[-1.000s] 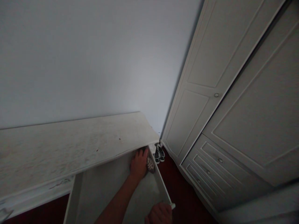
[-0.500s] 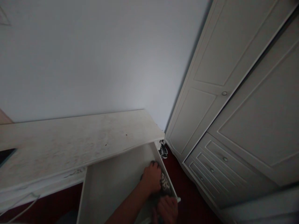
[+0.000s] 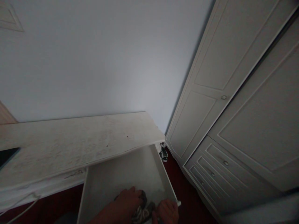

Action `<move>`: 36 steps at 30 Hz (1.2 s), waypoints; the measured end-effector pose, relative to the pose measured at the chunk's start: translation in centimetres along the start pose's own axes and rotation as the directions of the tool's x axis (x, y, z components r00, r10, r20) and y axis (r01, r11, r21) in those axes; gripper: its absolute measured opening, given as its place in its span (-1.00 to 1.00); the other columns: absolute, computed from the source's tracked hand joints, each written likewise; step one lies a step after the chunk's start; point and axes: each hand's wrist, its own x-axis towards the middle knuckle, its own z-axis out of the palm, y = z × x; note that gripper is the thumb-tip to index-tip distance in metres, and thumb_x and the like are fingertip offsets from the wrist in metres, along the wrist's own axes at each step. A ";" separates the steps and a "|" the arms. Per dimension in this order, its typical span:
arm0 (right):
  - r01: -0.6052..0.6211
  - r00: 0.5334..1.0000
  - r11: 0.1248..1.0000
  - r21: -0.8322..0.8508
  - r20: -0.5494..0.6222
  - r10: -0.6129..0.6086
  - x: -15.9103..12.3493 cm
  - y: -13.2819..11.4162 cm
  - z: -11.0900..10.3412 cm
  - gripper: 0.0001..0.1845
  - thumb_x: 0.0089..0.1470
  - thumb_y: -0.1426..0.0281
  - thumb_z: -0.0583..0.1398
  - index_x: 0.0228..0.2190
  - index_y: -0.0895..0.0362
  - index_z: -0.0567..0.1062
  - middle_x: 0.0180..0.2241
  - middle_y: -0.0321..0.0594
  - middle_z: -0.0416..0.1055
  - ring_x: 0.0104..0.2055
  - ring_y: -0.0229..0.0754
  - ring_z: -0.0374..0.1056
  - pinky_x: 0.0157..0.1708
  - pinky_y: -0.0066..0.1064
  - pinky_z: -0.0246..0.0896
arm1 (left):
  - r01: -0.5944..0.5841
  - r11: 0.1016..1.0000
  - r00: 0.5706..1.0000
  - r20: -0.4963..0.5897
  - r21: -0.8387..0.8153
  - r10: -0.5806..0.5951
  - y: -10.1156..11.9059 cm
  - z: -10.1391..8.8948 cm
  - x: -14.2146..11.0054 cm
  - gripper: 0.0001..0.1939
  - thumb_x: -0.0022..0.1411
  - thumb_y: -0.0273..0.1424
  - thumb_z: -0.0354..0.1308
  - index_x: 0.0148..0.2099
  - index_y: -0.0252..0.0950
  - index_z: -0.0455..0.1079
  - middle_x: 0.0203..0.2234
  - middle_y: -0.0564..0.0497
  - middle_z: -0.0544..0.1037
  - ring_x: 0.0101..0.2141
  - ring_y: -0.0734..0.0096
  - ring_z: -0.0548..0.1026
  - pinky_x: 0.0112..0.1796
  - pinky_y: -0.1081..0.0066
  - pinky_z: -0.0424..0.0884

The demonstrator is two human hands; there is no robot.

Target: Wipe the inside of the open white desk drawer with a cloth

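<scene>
Inside the pulled-out white drawer (image 3: pixel 147 165), a dark cloth bundle with a pale swirling pattern (image 3: pixel 140 214) lies low in view, its lower part cut off by the picture's edge. My left hand (image 3: pixel 127 200) is closed over it from the left, and a dark rounded end shows past the fingers. Near the front right corner of the drawer, my right hand (image 3: pixel 166 212) has its fingers curled on the grey end of the cloth. The dim light hides the exact grip of both hands.
Above the drawer runs a worn white dresser top (image 3: pixel 93 133), with a dark flat object (image 3: pixel 8 155) at its left end. White wardrobes (image 3: pixel 205 105) stand to the right. Dark shoes (image 3: pixel 163 154) sit on the red carpet (image 3: pixel 179 186). A pale cable (image 3: pixel 25 205) hangs lower left.
My left hand has moved left and toward me, away from the drawer's right wall, and the patterned cloth has shifted with it. My right hand stays near the front right corner.
</scene>
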 end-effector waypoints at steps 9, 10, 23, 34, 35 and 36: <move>0.022 0.993 0.999 0.027 0.113 -0.025 1.5 -0.2 -1.2 -0.74 0.12 0.50 0.21 -0.52 0.05 0.25 -0.61 -0.42 0.24 -0.55 -0.24 0.18 -0.38 -0.27 -0.07 | 0.468 0.878 0.883 -0.017 0.099 -0.468 -5.6 1.1 -5.6 -0.61 0.29 -0.36 0.19 0.11 0.11 0.53 0.30 -0.08 0.44 0.27 -0.15 0.40 0.11 -0.25 0.41; 0.011 0.995 1.000 0.029 0.095 -0.014 1.4 -0.2 -1.1 -0.74 0.12 0.49 0.20 -0.52 0.05 0.25 -0.62 -0.42 0.23 -0.56 -0.24 0.17 -0.39 -0.26 -0.08 | 0.478 0.871 0.878 -0.069 0.116 -0.473 -5.8 0.5 -5.7 -0.58 0.29 -0.37 0.19 0.15 0.12 0.52 0.30 -0.09 0.45 0.27 -0.15 0.40 0.12 -0.26 0.41; -0.074 0.997 0.995 -0.070 -0.007 0.074 1.4 -1.5 -0.3 -0.78 0.19 0.49 0.17 -0.48 0.05 0.31 -0.56 -0.34 0.35 -0.47 -0.19 0.25 -0.33 -0.24 0.01 | 0.636 0.713 0.754 -0.438 0.296 -0.490 -6.7 -4.6 -2.1 -0.27 0.33 -0.68 -0.10 0.44 -0.04 0.26 0.33 -0.23 0.37 0.19 -0.07 0.46 -0.08 0.10 0.63; -0.108 0.993 0.993 -0.047 -0.046 0.106 1.4 -1.9 0.1 -0.72 0.20 0.53 0.17 -0.51 0.07 0.26 -0.60 -0.38 0.24 -0.52 -0.23 0.14 -0.34 -0.26 -0.05 | 0.528 0.818 0.781 -0.510 0.228 -0.362 -4.6 -5.4 6.8 -0.33 0.37 -0.61 -0.09 0.44 -0.05 0.22 0.25 -0.24 0.41 0.12 -0.04 0.50 -0.08 0.10 0.63; -0.097 0.995 0.994 -0.054 -0.044 0.095 1.4 -1.9 0.1 -0.75 0.19 0.53 0.18 -0.50 0.07 0.29 -0.58 -0.37 0.27 -0.51 -0.23 0.16 -0.33 -0.26 -0.04 | 0.500 0.841 0.790 -0.505 0.205 -0.347 -4.1 -5.5 7.9 -0.34 0.37 -0.60 -0.09 0.44 -0.07 0.22 0.25 -0.24 0.41 0.13 -0.03 0.49 -0.08 0.10 0.62; -0.089 0.995 0.994 -0.062 -0.051 0.086 1.3 -1.9 0.2 -0.77 0.18 0.52 0.18 -0.48 0.07 0.31 -0.57 -0.36 0.30 -0.50 -0.22 0.18 -0.33 -0.26 -0.02 | 0.471 0.863 0.801 -0.499 0.185 -0.330 -3.6 -5.5 8.8 -0.35 0.37 -0.59 -0.09 0.43 -0.08 0.22 0.24 -0.25 0.40 0.14 -0.03 0.47 -0.08 0.11 0.62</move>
